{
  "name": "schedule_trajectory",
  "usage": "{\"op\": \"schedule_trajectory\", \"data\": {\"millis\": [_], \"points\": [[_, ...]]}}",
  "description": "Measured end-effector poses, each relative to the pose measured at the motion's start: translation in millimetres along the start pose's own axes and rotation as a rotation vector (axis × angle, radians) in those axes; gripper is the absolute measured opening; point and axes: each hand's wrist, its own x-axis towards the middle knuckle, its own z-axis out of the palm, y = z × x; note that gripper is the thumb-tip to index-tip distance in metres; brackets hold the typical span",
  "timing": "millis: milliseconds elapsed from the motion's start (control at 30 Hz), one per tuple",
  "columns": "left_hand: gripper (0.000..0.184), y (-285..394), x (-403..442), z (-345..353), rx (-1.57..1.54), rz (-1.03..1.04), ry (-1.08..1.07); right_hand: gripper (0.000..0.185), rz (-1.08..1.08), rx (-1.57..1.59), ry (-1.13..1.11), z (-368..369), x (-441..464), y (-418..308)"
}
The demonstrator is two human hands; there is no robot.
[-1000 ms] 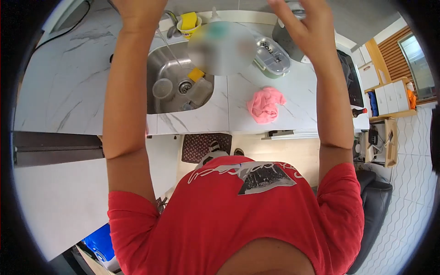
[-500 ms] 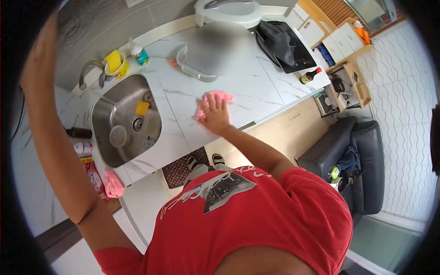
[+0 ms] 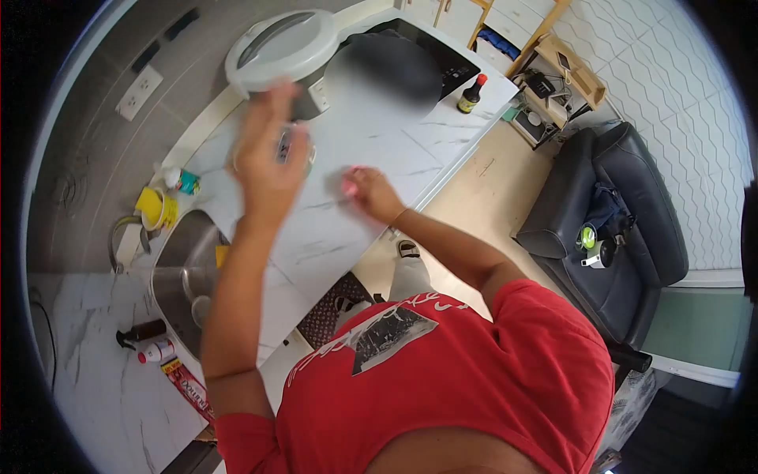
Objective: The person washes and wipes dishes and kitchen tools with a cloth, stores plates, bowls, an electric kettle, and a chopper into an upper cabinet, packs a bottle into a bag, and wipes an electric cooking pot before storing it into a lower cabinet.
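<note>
My right hand (image 3: 377,197) is closed around a pink cloth (image 3: 350,186), bunched up just above the white marble-patterned counter (image 3: 332,229). Only a small part of the cloth shows past the fingers. My left hand (image 3: 270,162) is raised over the counter and smeared by motion, its thumb and fingers apart with nothing visible in them. Behind it, a clear container is mostly hidden. Just beyond the fingers stands a white appliance with a rounded lid (image 3: 286,47).
The steel sink (image 3: 178,268) lies left of my left forearm. Near the tap (image 3: 118,241) are a yellow tub (image 3: 162,209) and a teal-labelled bottle (image 3: 186,182). A sauce bottle (image 3: 470,96) stands near the black cooktop (image 3: 456,67). A dark sofa (image 3: 608,229) is at right.
My left hand has come from the far left wall across to above the counter. My right hand has gathered the flat pink cloth into its grip. The view has turned to the right.
</note>
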Motion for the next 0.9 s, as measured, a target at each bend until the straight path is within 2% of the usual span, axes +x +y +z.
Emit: {"op": "schedule_trajectory", "data": {"millis": [33, 67, 133, 167, 200, 300, 333, 400, 433, 467, 533, 600, 667, 767, 867, 900], "points": [[0.057, -8.0, 0.9, 44.7, -0.012, 0.06, -0.056, 0.039, -0.103, -0.217, 0.015, 6.0, -5.1, -5.7], [0.065, -2.7, 0.7, 89.3, -0.02, -0.131, -0.194, 0.041, -0.205, -0.437, 0.029, 12.2, -10.5, -8.4], [0.085, -8.9, 3.6, 185.3, -0.34, -0.236, -0.299, 0.049, -0.156, -0.231, -0.02, 24.6, -16.9, 16.1], [0.093, -6.6, 7.5, 230.9, -0.387, -0.27, -0.296, 0.054, -0.017, 0.117, -0.193, 0.5, -10.4, 14.1], [0.101, -4.6, 13.7, 272.6, -0.432, -0.301, -0.294, 0.054, -0.014, 0.122, -0.19, -21.9, -4.8, 15.8], [0.113, -2.0, 38.2, 372.6, -0.351, -0.337, -0.205, 0.052, 0.084, -0.088, -0.416, -75.9, 1.5, 57.4], [0.113, -8.8, 45.6, 396.6, -0.355, -0.336, -0.215, 0.052, 0.093, -0.086, -0.411, -87.5, 1.5, 81.2], [0.106, -12.6, 59.2, 432.1, -0.401, -0.459, -0.125, 0.052, 0.237, 0.27, -0.204, -112.7, -0.6, 121.3], [0.086, -14.6, 64.2, 439.9, -0.434, -0.629, -0.241, 0.044, 0.066, -0.071, -0.048, -131.4, 0.6, 141.0], [0.066, -29.0, 58.1, 460.8, -0.388, -0.53, -0.188, 0.044, 0.078, -0.065, -0.049, -148.3, -1.7, 161.9], [0.058, -24.5, 65.3, 461.8, -0.47, -0.588, -0.059, 0.052, 0.03, -0.249, -0.041, -180.0, -7.0, 202.1], [0.06, -31.6, 68.2, 453.1, -0.637, -0.614, -0.046, 0.058, 0.164, -0.593, -0.216, -202.3, -15.3, 243.3], [0.063, -15.3, 82.2, 417.5, -0.893, -0.663, 0.016, 0.057, 0.237, -0.649, -0.082, -223.0, -16.7, 296.1], [0.065, 3.5, 90.7, 364.7, -0.945, -0.679, 0.047, 0.056, 0.308, -0.738, -0.034, -265.9, -2.9, 348.6], [0.065, 11.0, 80.9, 316.0, -0.865, -0.621, 0.019, 0.057, 0.471, -0.768, 0.059, -299.2, 21.6, 411.8], [0.065, 12.8, 74.5, 299.6, -0.804, -0.652, 0.021, 0.057, 0.459, -0.762, 0.062, -301.1, 31.9, 416.7]]}}
